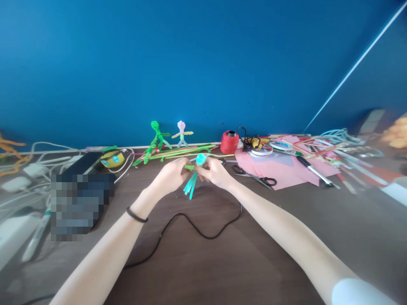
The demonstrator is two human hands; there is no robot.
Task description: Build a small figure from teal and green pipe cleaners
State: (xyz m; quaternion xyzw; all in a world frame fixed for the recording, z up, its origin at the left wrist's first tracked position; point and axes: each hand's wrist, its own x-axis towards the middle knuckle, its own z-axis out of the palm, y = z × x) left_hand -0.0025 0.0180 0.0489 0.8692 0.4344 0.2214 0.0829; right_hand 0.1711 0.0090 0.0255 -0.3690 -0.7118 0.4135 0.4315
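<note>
Blue wall behind a brown table (222, 262). I see two pipe-cleaner figures (157, 137) standing, one red spool (229, 142), one scissors (254, 176). My left hand (171, 176) and right hand (214, 173) pinch one turquoise pipe-cleaner piece (194, 173) between them above the table.

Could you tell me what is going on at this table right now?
A person holds a small turquoise pipe-cleaner figure above the brown table, left hand and right hand each in a grip on it. Two finished pipe-cleaner figures stand by the blue wall; scissors and a red thread spool lie nearby.
</note>
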